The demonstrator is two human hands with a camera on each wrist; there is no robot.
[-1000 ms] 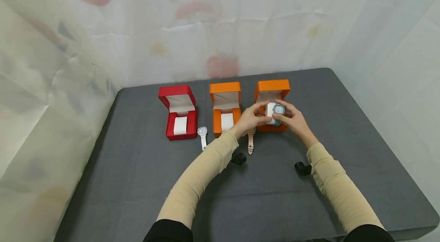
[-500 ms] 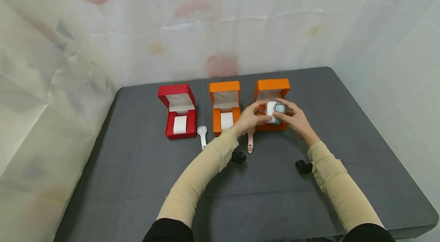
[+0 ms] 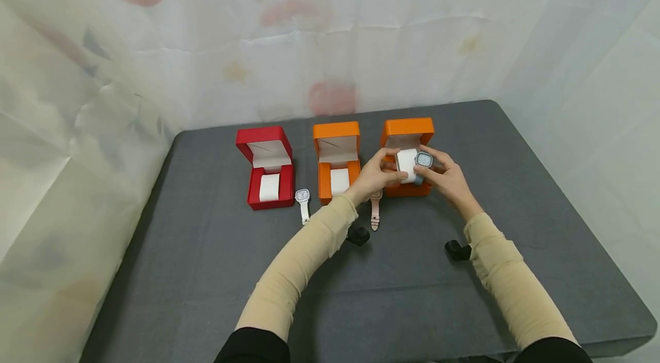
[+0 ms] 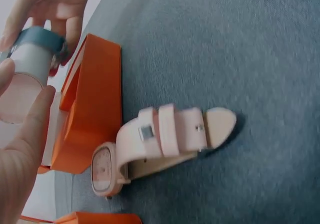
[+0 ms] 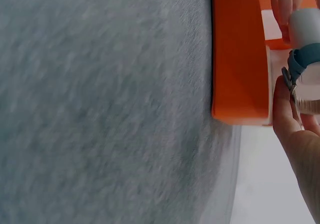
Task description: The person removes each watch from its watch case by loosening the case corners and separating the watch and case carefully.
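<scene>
Both hands hold a white watch cushion point(image 3: 407, 164) just above the open right orange box point(image 3: 407, 135). A blue-grey watch point(image 3: 424, 160) is strapped around the cushion near its right end. My left hand point(image 3: 388, 166) grips the cushion's left end, and my right hand point(image 3: 433, 168) pinches the watch and the right end. The left wrist view has the cushion point(image 4: 22, 84) with the blue strap point(image 4: 40, 37) against my left fingers point(image 4: 22, 149). In the right wrist view the strap point(image 5: 301, 60) sits by my right fingers point(image 5: 292, 126), next to the orange box point(image 5: 240, 59).
On the grey table point(image 3: 206, 271) stand an open red box point(image 3: 265, 174) and a middle orange box point(image 3: 337, 171), each holding a white cushion. A white watch point(image 3: 303, 202) and a pink watch point(image 3: 376, 213) lie in front of them. A pale curtain hangs behind.
The hands have risen slightly with the cushion. The watch face now sits nearer the cushion's right end.
</scene>
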